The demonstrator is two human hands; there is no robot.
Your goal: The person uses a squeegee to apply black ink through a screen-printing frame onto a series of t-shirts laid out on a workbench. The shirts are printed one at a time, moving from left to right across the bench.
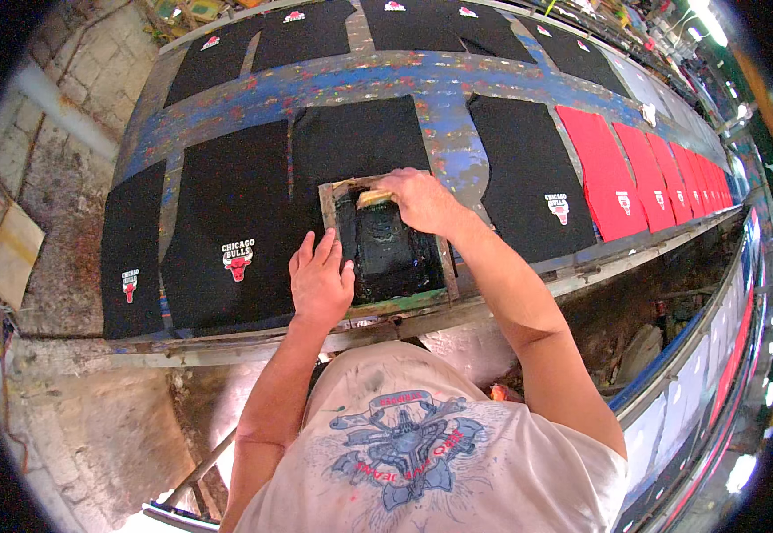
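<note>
A wooden-framed printing screen (pixel 449 274) lies on a black fabric panel (pixel 360 133) at the near edge of the long table. Dark ink coats the mesh inside it. My right hand (pixel 417 200) is closed round a squeegee (pixel 374 197) with a pale wooden handle, at the far end of the screen. My left hand (pixel 320 282) rests against the screen's left side, its fingers stretched out and apart. Left of the screen lies a black panel (pixel 226 195) printed with a white-and-red bull's-head emblem. The squeegee's blade is not clearly visible.
Another printed black panel (pixel 524 169) and a row of red panels (pixel 595 169) lie to the right. More black panels (pixel 302 40) line the far side of the paint-stained table (pixel 377 75). A second long table (pixel 670 404) runs at the lower right. A wall (pixel 75 107) stands left.
</note>
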